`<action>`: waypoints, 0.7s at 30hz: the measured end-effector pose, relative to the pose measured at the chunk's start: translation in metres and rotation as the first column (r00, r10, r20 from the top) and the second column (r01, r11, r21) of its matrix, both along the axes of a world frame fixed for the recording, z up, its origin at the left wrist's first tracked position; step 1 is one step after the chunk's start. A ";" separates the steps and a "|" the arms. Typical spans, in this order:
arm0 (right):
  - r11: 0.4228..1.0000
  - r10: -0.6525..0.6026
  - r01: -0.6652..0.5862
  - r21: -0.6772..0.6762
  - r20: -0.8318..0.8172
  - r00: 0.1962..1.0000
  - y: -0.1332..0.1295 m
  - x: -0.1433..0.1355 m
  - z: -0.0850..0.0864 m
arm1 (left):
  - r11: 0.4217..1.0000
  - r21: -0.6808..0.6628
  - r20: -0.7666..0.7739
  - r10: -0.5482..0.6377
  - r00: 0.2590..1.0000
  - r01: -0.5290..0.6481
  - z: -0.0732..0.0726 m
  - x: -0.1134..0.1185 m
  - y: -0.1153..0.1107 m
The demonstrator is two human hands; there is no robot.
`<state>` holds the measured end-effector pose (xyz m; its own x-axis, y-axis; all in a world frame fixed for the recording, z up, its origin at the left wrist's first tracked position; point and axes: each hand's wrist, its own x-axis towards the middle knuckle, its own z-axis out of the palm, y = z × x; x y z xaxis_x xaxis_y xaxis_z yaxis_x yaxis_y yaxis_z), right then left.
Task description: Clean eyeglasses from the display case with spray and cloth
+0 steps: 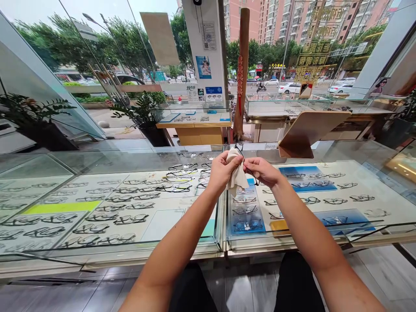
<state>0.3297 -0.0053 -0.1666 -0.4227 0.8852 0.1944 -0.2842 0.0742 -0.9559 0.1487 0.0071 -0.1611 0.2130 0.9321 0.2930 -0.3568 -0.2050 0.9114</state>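
1. Head view: the left hand (222,171) pinches a pale cloth (238,181) against the black eyeglasses (241,151).
2. The right hand (262,171), just beside it, also grips these eyeglasses.
3. Below both hands stands the glass table (130,256) with many other spectacles (248,225).

Cloth (238,183) between hands (262,170), above display cases (130,258), eyeglasses (248,225) inside, stand (313,130) on right one, potted plant (147,107) behind left.

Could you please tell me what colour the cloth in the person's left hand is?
The cloth is off-white, plain as far as visible; the head view shows it best.
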 end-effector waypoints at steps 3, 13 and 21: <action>0.998 -0.051 0.049 -0.034 -0.051 0.997 0.003 0.003 -0.002 | 0.997 0.023 0.012 -0.069 0.998 0.069 -0.001 -0.003 0.006; 0.998 -0.031 0.026 -0.065 -0.072 0.997 0.002 0.003 -0.002 | 0.982 0.043 -0.006 -0.186 0.983 0.186 0.002 -0.009 0.006; 0.998 0.037 -0.037 -0.046 -0.008 0.999 -0.003 -0.007 0.000 | 0.996 0.076 -0.046 -0.035 0.998 0.039 0.001 -0.008 0.005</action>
<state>0.3229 -0.0087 -0.1667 -0.4539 0.8770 0.1574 -0.2932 0.0198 -0.9558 0.1407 0.0117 -0.1596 0.2617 0.8982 0.3531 -0.3245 -0.2627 0.9087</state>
